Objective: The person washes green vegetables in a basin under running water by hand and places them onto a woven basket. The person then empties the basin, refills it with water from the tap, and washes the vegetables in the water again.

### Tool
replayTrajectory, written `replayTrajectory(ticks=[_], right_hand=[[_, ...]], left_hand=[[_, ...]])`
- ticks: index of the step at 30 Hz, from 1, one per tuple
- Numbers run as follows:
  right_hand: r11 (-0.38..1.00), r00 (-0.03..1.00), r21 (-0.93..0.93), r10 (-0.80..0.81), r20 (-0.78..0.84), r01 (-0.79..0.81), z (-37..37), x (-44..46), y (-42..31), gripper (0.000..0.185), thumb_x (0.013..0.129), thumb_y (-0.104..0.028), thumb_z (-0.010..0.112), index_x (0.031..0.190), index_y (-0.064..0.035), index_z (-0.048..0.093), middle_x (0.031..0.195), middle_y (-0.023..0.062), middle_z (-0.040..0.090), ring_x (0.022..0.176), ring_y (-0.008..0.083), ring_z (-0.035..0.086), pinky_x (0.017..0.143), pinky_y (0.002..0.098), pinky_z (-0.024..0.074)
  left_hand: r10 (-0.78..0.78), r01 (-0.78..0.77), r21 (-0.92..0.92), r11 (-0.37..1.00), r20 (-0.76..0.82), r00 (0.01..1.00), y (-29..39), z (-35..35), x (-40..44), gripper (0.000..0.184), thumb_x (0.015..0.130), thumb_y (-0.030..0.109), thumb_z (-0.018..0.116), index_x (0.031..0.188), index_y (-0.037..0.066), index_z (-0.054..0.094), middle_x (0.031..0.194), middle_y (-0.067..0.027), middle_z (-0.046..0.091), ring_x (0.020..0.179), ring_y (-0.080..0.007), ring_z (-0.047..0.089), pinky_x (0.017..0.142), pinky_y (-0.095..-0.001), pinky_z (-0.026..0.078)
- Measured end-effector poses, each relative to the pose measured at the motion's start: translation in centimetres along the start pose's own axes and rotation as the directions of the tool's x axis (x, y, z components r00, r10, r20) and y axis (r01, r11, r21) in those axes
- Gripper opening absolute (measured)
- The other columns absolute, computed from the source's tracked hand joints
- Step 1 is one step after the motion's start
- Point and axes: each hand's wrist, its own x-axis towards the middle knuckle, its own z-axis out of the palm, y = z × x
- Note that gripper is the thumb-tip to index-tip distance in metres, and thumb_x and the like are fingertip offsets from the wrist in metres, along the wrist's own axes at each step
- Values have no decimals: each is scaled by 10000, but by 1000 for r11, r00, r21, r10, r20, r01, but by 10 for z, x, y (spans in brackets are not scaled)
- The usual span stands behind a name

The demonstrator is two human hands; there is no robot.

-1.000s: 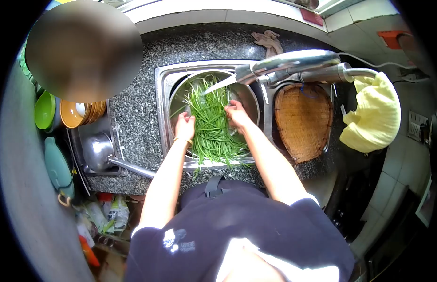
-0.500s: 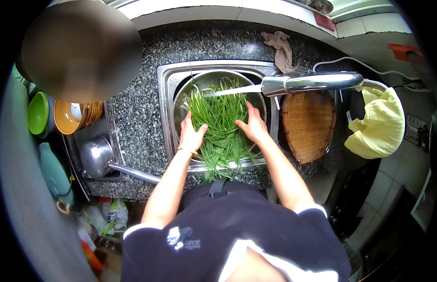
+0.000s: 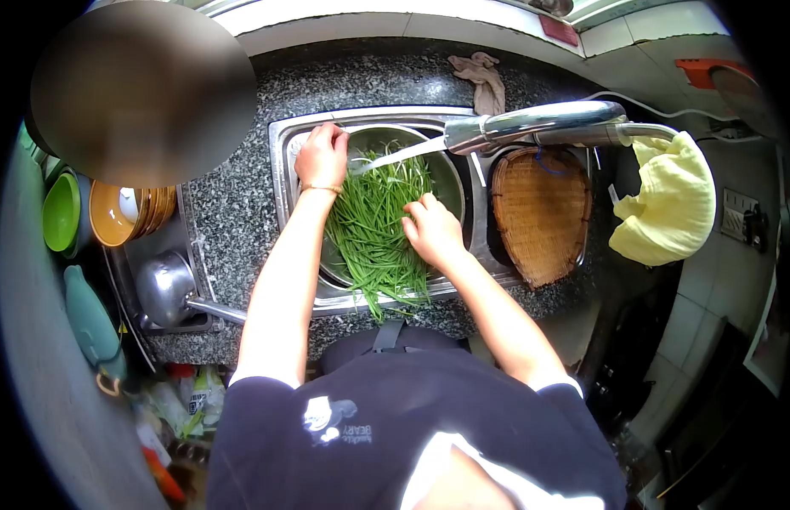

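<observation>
A large heap of long green garlic chives [image 3: 373,229] lies in a round metal basin [image 3: 450,174] set in the left sink bowl. Some leaf tips hang over the front rim. Water runs from the faucet [image 3: 531,123] onto the white stem ends. My left hand [image 3: 322,160] is at the basin's upper left rim, its fingers bunched together; what they hold, if anything, is hidden. On the right side of the heap, my right hand [image 3: 435,231] has its fingers curled against the chives.
A woven bamboo tray [image 3: 543,217] stands over the right sink bowl. To the left are a metal ladle [image 3: 165,289], stacked orange bowls [image 3: 114,212] and a green bowl [image 3: 62,212]. A rag [image 3: 482,81] lies behind the faucet, and a yellow cloth [image 3: 671,204] hangs at right.
My left hand has moved from the left side of the chives up to the basin's rim, its fingers now drawn together. My right hand has shifted slightly inward and down, and its fingers have curled.
</observation>
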Motion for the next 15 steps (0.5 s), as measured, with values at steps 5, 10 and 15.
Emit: replayTrajectory(ticks=[5, 10, 15], right_hand=[[1000, 982, 17, 12, -189, -9, -3, -22, -14, 211, 839, -254, 567, 905, -70, 646, 1101, 116, 549, 1129, 286, 423, 931, 451, 342], [292, 760, 705, 172, 626, -647, 14, -16, -18, 479, 938, -391, 436, 1215, -7, 509, 994, 59, 650, 884, 117, 546, 744, 266, 407], [316, 801, 749, 67, 595, -583, 28, -19, -25, 324, 895, -196, 539, 1141, 15, 557, 867, 25, 624, 759, 79, 532, 673, 222, 425]], left_hand=[[128, -121, -274, 954, 6, 992, 47, -51, -79, 27, 756, 98, 678, 742, 88, 657, 731, -52, 641, 632, -188, 621, 568, -281, 485], [411, -383, -196, 903, 127, 903, 46, -67, -164, 86, 711, 103, 674, 783, 118, 629, 751, -12, 631, 698, -181, 613, 592, -309, 444], [483, -435, -228, 871, 237, 843, 37, -70, -187, 178, 690, 58, 654, 860, 107, 637, 764, -21, 621, 686, -199, 598, 599, -322, 449]])
